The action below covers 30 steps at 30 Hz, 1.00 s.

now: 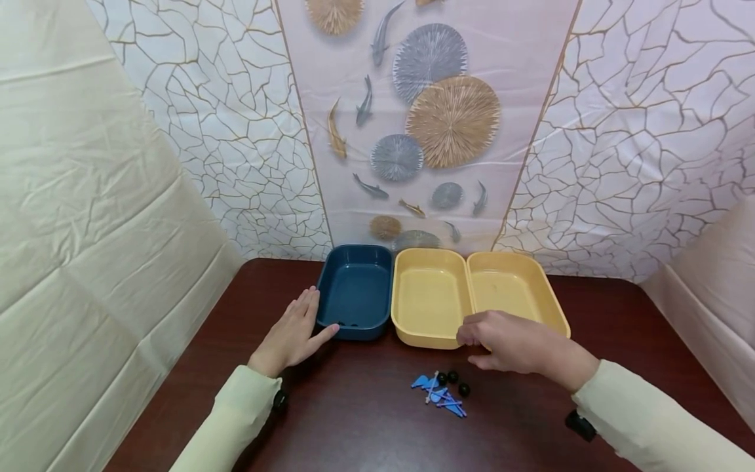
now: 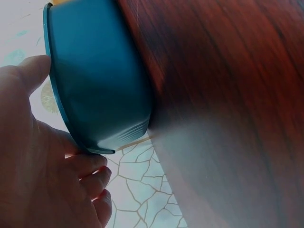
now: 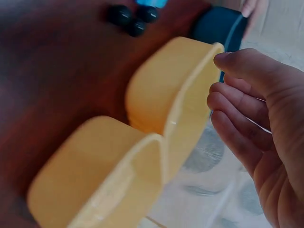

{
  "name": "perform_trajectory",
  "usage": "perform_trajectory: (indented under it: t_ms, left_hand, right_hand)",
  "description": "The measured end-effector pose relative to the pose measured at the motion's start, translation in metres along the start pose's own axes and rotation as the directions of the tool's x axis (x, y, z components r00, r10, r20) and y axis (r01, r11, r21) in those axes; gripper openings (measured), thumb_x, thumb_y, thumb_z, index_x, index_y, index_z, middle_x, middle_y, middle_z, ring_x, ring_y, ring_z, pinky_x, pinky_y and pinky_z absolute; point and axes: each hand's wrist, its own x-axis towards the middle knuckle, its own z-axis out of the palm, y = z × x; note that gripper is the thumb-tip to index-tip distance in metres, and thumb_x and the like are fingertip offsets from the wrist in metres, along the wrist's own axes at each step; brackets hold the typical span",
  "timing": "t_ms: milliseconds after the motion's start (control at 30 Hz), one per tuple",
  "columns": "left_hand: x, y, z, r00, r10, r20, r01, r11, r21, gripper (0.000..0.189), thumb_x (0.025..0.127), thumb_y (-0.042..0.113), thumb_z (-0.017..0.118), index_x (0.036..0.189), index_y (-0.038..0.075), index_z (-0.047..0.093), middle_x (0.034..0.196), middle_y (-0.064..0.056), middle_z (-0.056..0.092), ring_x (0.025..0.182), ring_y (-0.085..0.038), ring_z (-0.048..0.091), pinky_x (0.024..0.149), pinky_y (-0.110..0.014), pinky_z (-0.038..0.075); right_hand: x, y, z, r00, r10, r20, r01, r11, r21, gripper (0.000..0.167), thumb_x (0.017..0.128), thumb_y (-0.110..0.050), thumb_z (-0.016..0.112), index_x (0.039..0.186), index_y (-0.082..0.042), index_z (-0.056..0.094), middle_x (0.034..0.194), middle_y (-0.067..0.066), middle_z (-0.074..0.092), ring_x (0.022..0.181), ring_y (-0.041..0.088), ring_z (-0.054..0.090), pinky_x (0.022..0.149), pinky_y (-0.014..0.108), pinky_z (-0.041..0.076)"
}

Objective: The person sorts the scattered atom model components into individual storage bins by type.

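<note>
My left hand (image 1: 291, 334) rests at the near-left corner of the dark blue bin (image 1: 354, 292). Its fingers extend along the side, and in the left wrist view the thumb (image 2: 35, 71) lies on the rim. A few small dark things (image 1: 352, 325) show just inside the bin's near wall. Over the front edges of the middle yellow bin (image 1: 430, 295) and the right yellow bin (image 1: 501, 288) hovers my right hand (image 1: 507, 341). Its fingers (image 3: 242, 107) bend loosely, thumb apart, with nothing between them.
On the dark wood table (image 1: 366, 419), a small pile of flat blue pieces (image 1: 437, 395) and thin purple sticks (image 1: 449, 404) lies before the middle bin. Black balls (image 1: 464, 389) sit beside it. A patterned cloth (image 1: 413, 216) hangs behind the bins.
</note>
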Motion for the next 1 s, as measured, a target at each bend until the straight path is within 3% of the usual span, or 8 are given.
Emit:
perform_trajectory:
  t_ms: [233,500,1000]
  left_hand:
    - [0.000,0.000,0.000,1.000,-0.001,-0.001,0.001,1.000,0.007,0.095,0.105,0.059,0.051,0.166,-0.006,0.018,0.176,-0.024,0.017,0.164,-0.042,0.019,0.132,-0.059,0.020]
    - [0.000,-0.001,0.000,1.000,-0.004,0.005,0.004,1.000,0.007,0.096,0.105,0.060,0.051,0.166,-0.006,0.017,0.176,-0.024,0.016,0.164,-0.042,0.018,0.133,-0.058,0.019]
    - [0.001,-0.001,0.000,1.000,-0.013,0.019,0.012,1.000,0.018,0.095,0.105,0.060,0.050,0.166,-0.005,0.017,0.176,-0.023,0.016,0.164,-0.042,0.018,0.133,-0.058,0.019]
  right_hand:
    - [-0.013,0.000,0.028,0.999,0.018,0.042,-0.019,0.999,0.038,0.018,0.087,-0.011,0.083,0.102,-0.012,0.074,0.097,0.000,0.074,0.086,0.006,0.067,0.071,0.024,0.058]
    - [-0.018,0.002,0.054,0.996,0.041,0.078,-0.050,0.993,0.107,0.015,0.088,-0.012,0.083,0.100,-0.016,0.074,0.094,-0.008,0.070,0.084,-0.003,0.059,0.070,0.019,0.055]
    - [-0.018,0.002,0.084,0.999,0.014,0.037,-0.018,0.993,0.121,0.017,0.084,-0.010,0.084,0.089,-0.018,0.069,0.081,-0.013,0.057,0.072,-0.007,0.043,0.061,0.012,0.041]
